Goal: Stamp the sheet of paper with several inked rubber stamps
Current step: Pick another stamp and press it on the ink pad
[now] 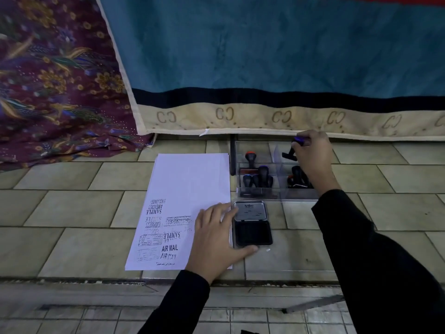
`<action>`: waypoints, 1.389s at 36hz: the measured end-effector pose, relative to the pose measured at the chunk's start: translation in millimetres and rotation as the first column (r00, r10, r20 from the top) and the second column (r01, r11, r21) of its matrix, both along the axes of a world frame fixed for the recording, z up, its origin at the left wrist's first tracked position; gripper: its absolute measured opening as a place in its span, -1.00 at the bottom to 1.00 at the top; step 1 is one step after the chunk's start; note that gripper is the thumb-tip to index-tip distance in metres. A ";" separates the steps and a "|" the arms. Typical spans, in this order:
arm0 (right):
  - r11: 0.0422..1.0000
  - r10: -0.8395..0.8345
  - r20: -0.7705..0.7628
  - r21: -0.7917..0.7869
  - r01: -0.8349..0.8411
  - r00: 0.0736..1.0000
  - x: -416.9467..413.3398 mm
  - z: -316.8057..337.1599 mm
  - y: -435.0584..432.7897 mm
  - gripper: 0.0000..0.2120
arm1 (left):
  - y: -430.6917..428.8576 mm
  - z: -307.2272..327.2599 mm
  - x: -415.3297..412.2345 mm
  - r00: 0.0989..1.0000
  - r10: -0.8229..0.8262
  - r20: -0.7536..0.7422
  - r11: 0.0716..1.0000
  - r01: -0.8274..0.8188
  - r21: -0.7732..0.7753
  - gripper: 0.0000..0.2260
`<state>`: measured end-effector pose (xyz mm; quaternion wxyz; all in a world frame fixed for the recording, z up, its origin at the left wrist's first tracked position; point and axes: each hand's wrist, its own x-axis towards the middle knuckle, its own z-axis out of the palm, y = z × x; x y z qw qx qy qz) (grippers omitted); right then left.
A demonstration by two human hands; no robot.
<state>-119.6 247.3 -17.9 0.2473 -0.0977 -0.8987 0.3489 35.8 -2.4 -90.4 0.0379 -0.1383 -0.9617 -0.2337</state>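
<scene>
In the head view, a white sheet of paper [185, 189] is laid on the tiled floor [72, 208], a little toward 9 o'clock of centre. Its near half is printed with stamp marks, read as "AIR MAIL" twice, "SAMPLE", "EXPRESS", "AMENDED" and "FAX OUT"; the boxed marks and small script lines are too fine to be read.

At 3 o'clock of the sheet, just beside it, an open black ink pad [252, 235] is seen, with "Artline" printed on its raised lid. At 12 o'clock of the pad, a clear compartment box [298, 196] is set, and black-handled rubber stamps [263, 175] are stood in it.

The left hand [216, 235] is laid flat with straight fingers on the sheet's right edge, the thumb touching the pad's near rim. A purple-capped stamp [290, 153] is gripped by the curled fingers of the right hand [310, 150] over the box's far compartment.

At 12 o'clock a teal blanket [265, 51] with a cream border marked "CC" is hung; at 10 o'clock a floral cloth [55, 80] is draped.
</scene>
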 end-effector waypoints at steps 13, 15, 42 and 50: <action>0.853 0.489 -0.094 -0.154 -0.498 0.867 117.4 -11.2 -73.7 -0.70 | -1.5 -13.2 -2.3 0.996 -0.011 -0.088 0.995 0.020 0.097 -0.28; 0.833 0.526 -0.085 -0.148 -0.533 0.846 129.5 -18.0 -75.8 -0.71 | -1.2 -13.6 -2.3 0.995 -0.008 -0.102 0.996 0.017 0.090 -0.27; 0.795 0.607 0.048 -0.038 -0.606 0.793 162.4 -13.9 -74.5 -0.72 | -2.2 -18.6 -3.9 0.994 -0.002 -0.113 0.991 0.018 0.136 -0.24; 0.809 0.588 0.046 -0.036 -0.587 0.808 163.9 -15.9 -81.8 -0.72 | -3.1 -18.3 -3.0 0.995 -0.004 -0.097 0.990 0.018 0.141 -0.23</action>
